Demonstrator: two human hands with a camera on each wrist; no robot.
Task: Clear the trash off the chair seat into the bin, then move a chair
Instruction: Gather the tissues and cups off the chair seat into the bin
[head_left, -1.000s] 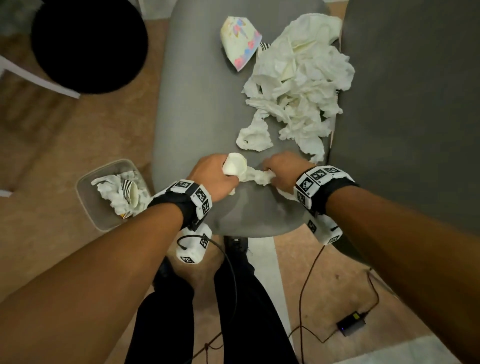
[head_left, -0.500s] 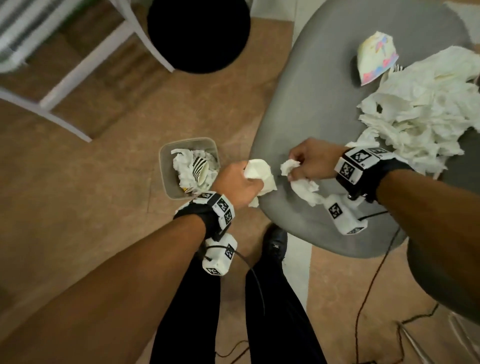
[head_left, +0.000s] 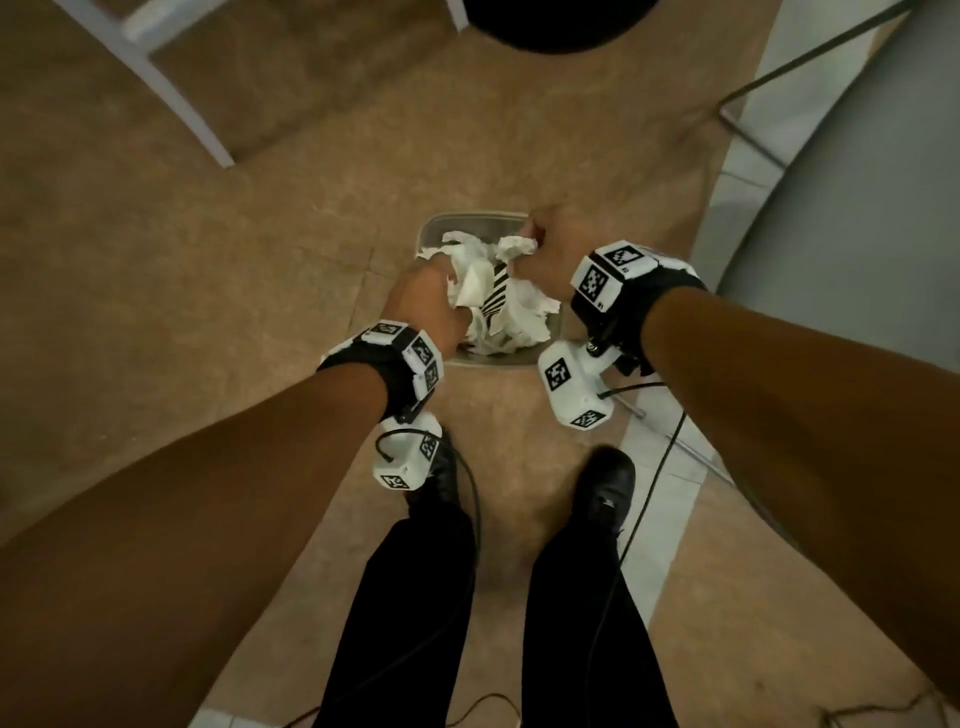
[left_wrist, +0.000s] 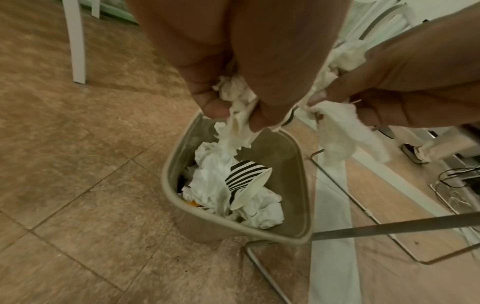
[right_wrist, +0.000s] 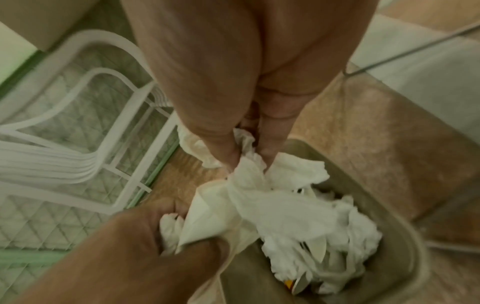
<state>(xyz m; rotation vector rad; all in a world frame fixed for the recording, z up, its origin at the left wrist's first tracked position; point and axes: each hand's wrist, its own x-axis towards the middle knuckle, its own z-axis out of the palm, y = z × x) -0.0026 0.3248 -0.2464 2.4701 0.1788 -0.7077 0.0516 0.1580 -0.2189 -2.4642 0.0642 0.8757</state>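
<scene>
Tiled floor (head_left: 208, 312) around bin (left_wrist: 233, 230) rim

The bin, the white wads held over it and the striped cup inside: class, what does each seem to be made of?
Bin: probably plastic, smooth, matt beige, with rounded moulded rim. White wads: tissue paper, soft, crumpled, torn edges. Striped cup: likely paper, thin and flattened.

White plastic chairs (right_wrist: 78, 127) stacked on tan tile floor (head_left: 156, 312), black cable (head_left: 644, 499) trailing nearby
</scene>
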